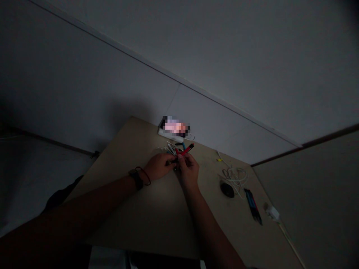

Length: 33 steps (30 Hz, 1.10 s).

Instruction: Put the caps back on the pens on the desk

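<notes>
My left hand (159,166) is over the table with its fingers closed around a dark, thin piece (169,163). My right hand (190,170) meets it from the right, pinching a red pen with black parts (187,150) that slants up to the right. In the dim light I cannot tell whether the dark piece belongs to that pen. Just beyond the fingers lie several white, thin sticks or pens (170,148) and a blue pen-like item (184,145). The hands partly cover this bunch.
A lit phone (175,127), its screen blurred, leans on a white stand (168,135) by the wall. On the right of the table (157,216) lie a coiled white cable (237,177), a black mouse (227,189), several pens (253,206) and a white plug (272,213).
</notes>
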Each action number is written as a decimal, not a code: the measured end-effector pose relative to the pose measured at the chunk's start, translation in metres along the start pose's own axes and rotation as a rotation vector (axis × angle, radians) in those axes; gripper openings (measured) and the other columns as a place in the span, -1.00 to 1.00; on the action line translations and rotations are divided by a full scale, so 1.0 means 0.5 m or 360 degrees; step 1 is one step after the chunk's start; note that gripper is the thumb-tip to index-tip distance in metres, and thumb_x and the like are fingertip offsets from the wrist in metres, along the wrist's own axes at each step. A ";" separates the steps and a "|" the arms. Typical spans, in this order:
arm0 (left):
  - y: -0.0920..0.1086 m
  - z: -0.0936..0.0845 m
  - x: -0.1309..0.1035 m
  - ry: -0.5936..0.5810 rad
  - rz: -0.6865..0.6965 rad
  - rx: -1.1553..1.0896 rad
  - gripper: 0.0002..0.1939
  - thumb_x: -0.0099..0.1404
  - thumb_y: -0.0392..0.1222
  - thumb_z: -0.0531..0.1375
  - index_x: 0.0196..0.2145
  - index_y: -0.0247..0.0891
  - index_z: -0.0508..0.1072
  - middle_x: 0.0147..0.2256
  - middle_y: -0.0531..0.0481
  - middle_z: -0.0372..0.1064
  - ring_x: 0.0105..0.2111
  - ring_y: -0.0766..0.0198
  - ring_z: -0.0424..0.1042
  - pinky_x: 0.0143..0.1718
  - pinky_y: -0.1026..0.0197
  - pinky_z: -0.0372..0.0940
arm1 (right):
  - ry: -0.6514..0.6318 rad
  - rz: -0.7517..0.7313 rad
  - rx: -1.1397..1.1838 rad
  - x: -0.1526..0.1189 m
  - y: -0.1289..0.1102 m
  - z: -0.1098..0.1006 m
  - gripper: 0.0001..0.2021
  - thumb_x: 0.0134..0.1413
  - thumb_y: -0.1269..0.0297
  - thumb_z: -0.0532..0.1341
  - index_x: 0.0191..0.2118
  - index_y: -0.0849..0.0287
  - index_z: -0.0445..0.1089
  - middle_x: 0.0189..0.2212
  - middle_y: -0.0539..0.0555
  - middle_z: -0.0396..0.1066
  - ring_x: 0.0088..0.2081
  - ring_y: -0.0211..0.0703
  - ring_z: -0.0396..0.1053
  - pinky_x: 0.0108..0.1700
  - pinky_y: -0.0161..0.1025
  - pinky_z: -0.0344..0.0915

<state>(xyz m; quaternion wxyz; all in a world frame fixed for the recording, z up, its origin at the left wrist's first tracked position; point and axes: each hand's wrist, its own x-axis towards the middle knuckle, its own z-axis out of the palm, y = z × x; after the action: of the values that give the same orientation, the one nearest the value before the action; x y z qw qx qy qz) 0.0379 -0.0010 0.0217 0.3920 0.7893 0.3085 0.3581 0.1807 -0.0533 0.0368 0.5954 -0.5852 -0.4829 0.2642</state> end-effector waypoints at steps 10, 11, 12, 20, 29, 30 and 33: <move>-0.003 0.002 0.001 -0.0046 -0.0053 -0.0004 -0.92 0.28 -0.24 0.25 -0.31 -0.27 0.55 -0.36 0.00 0.53 -0.41 0.25 0.43 -0.38 0.25 0.21 | -0.0007 0.0009 0.0013 -0.001 0.000 0.003 -0.73 0.07 0.05 0.35 -0.29 0.18 0.49 -0.48 -0.02 0.44 -0.44 -0.26 0.34 -0.34 -0.29 0.28; -0.002 0.001 0.001 -0.0047 -0.0047 -0.0007 -0.92 0.29 -0.24 0.25 -0.31 -0.27 0.55 -0.36 0.01 0.52 -0.41 0.25 0.43 -0.38 0.25 0.20 | -0.0012 0.0004 0.0008 -0.001 0.000 0.002 -0.73 0.07 0.05 0.35 -0.29 0.18 0.49 -0.47 -0.02 0.44 -0.43 -0.25 0.35 -0.33 -0.29 0.29; -0.002 0.001 0.001 -0.0045 -0.0043 -0.0007 -0.92 0.29 -0.24 0.25 -0.31 -0.27 0.55 -0.37 0.01 0.52 -0.41 0.26 0.43 -0.39 0.26 0.20 | -0.0018 -0.0002 0.0002 -0.001 0.000 0.002 -0.73 0.07 0.05 0.35 -0.29 0.18 0.50 -0.47 -0.02 0.44 -0.43 -0.25 0.35 -0.33 -0.29 0.29; 0.000 0.000 0.000 -0.0019 -0.0040 -0.0003 -0.94 0.27 -0.26 0.26 -0.38 -0.26 0.52 -0.42 0.04 0.50 -0.42 0.27 0.41 -0.39 0.27 0.19 | -0.0029 -0.0020 -0.0025 -0.001 0.004 0.000 -0.72 0.10 0.03 0.33 -0.27 0.17 0.49 -0.49 -0.02 0.42 -0.47 -0.26 0.33 -0.38 -0.30 0.28; 0.006 0.001 0.000 0.0034 -0.0027 -0.0098 -0.88 0.28 -0.28 0.22 -0.25 -0.26 0.57 -0.32 -0.02 0.56 -0.36 0.23 0.47 -0.33 0.25 0.28 | -0.0036 -0.0023 0.0004 -0.003 0.004 -0.001 -0.73 0.16 0.04 0.28 -0.28 0.18 0.47 -0.48 -0.02 0.39 -0.48 -0.28 0.28 -0.40 -0.31 0.25; 0.006 0.002 0.000 0.0045 -0.0021 -0.0115 -0.86 0.28 -0.28 0.21 -0.24 -0.26 0.57 -0.30 -0.03 0.57 -0.34 0.22 0.49 -0.30 0.25 0.30 | -0.0037 -0.0027 -0.0001 -0.003 0.004 0.000 -0.72 0.17 0.04 0.26 -0.25 0.18 0.48 -0.46 -0.01 0.41 -0.47 -0.28 0.29 -0.39 -0.31 0.26; 0.003 0.003 0.001 0.0069 -0.0013 -0.0140 -0.84 0.31 -0.27 0.19 -0.23 -0.25 0.59 -0.25 -0.05 0.59 -0.28 0.20 0.52 -0.24 0.22 0.34 | -0.0020 -0.0027 -0.0018 -0.003 0.001 0.002 -0.67 0.18 0.03 0.25 -0.13 0.21 0.50 -0.41 0.03 0.46 -0.46 -0.28 0.32 -0.38 -0.30 0.29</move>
<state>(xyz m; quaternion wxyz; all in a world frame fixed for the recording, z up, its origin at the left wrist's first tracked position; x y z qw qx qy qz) 0.0398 -0.0023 0.0223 0.4211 0.7619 0.3042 0.3868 0.1792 -0.0542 0.0355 0.5912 -0.5828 -0.4931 0.2602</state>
